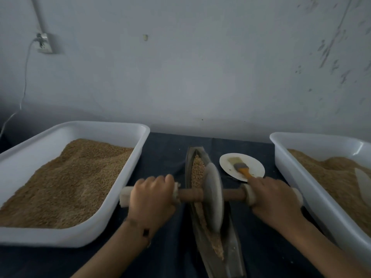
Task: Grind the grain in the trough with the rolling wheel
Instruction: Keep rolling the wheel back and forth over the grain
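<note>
Fingers (pixel 160 180) of two hands, one wheel (pixel 213 197)

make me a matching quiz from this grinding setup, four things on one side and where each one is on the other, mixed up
Things:
1. rolling wheel
2. brush
3. left hand
4. wall socket

Places:
A. lying on the small white plate
B. gripping the axle handle beside the left tub of grain
C. high on the wall at upper left
D. standing in the trough, on the grain

Pairs: 1-D, 2-A, 3-B, 4-C
</note>
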